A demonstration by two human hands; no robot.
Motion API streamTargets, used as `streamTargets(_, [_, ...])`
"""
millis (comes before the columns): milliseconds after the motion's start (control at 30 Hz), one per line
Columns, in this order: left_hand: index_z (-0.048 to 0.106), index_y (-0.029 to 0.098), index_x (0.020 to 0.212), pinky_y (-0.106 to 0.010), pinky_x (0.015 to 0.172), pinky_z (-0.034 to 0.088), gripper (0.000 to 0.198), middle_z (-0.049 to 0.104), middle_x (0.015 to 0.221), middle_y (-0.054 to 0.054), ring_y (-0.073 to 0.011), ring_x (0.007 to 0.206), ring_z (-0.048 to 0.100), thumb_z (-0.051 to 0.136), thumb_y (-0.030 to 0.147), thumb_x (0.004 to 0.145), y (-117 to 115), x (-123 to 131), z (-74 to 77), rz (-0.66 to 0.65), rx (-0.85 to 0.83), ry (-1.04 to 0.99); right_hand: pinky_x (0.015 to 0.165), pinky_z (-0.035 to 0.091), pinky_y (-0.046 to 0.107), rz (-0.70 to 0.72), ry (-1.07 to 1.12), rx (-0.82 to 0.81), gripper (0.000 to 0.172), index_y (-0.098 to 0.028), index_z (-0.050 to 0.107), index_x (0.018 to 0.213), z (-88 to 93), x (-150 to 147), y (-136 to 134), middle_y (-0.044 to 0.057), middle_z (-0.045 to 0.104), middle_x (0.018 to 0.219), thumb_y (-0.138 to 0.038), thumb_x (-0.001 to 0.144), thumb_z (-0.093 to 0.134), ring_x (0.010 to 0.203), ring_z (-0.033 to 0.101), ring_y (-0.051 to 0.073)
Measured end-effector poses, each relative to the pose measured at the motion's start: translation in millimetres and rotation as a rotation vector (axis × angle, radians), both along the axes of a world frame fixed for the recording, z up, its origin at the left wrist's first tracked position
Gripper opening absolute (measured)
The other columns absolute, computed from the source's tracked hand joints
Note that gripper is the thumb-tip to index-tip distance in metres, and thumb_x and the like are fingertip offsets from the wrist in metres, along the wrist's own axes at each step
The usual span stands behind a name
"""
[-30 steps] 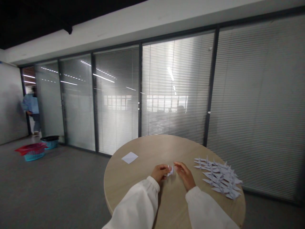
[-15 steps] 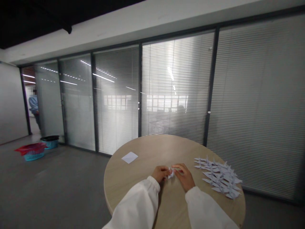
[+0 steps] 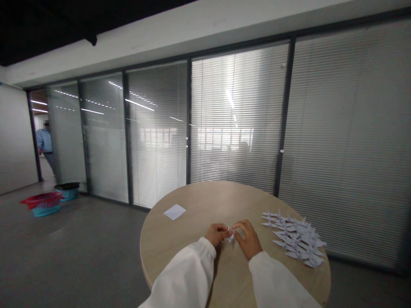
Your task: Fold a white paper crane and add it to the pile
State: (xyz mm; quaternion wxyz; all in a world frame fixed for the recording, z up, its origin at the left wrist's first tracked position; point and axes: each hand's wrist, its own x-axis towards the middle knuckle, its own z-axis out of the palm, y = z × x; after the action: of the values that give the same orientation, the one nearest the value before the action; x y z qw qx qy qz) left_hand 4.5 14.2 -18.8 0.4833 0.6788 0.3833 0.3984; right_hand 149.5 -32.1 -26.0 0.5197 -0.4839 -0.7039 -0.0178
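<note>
Between my two hands is a small white folded paper piece [image 3: 231,236], held above the middle of the round table. My left hand [image 3: 217,234] pinches it from the left side. From the right, the thumb and forefinger of my right hand [image 3: 248,238] close on its upper part. My fingers cover much of the paper, so its full shape is hidden. To the right of my hands lie several folded paper cranes [image 3: 298,239], crowded together. A flat white paper sheet [image 3: 175,211] rests at the table's left side.
The round wooden table [image 3: 221,196] stands before a glass partition with blinds [image 3: 237,111]. On the floor to the left are a blue basket with a red liner [image 3: 46,207] and another with a black liner [image 3: 68,192]. A person [image 3: 46,141] stands in the far doorway.
My right hand's fingers have come in closer and now pinch the folded paper's top. My left hand stays nearly in place. The person in the doorway has shifted slightly.
</note>
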Motion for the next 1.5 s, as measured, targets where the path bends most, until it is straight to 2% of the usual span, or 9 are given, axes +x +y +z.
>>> streamTargets(367, [0.057,0.010,0.056,-0.020,0.042,0.024,0.036,0.042,0.042,0.005,-0.0049,0.040,0.033,0.064,0.044,0.049,0.1,1.0,1.2,0.019,0.004,0.056,0.073,0.039,0.031,-0.062,-0.102,-0.018,0.007,-0.022,0.055,0.072,2.8,-1.6,-4.4,0.003,0.050,0.079,-0.019,0.070,0.049,0.079,0.048,0.018])
streamTargets(800, [0.057,0.011,0.064,-0.019,0.036,0.023,0.046,0.039,0.038,0.006,-0.0043,0.032,0.031,0.059,0.055,0.050,-0.4,2.2,1.2,-0.022,-0.073,0.077,0.071,0.040,0.031,-0.052,-0.060,0.006,0.008,-0.022,0.056,0.069,7.3,-4.3,-8.1,0.003,0.050,0.075,-0.019,0.071,0.049,0.076,0.049,0.018])
streamTargets(1167, [0.053,0.012,0.057,-0.019,0.037,0.022,0.042,0.041,0.041,0.005,-0.0049,0.036,0.032,0.058,0.053,0.052,4.3,1.8,-4.1,0.015,0.007,0.017,0.071,0.042,0.031,0.030,-0.020,0.000,0.009,-0.021,0.060,0.071,3.9,-3.5,-3.2,0.004,0.052,0.076,-0.021,0.072,0.050,0.076,0.049,0.017])
streamTargets(1500, [0.053,0.012,0.058,-0.020,0.037,0.022,0.042,0.041,0.042,0.005,-0.0047,0.036,0.031,0.056,0.054,0.054,5.3,2.3,-4.6,0.037,-0.007,0.009,0.070,0.043,0.031,0.095,0.090,0.020,0.013,-0.023,0.065,0.070,5.5,-4.8,-4.1,0.005,0.057,0.075,-0.026,0.072,0.053,0.075,0.052,0.018])
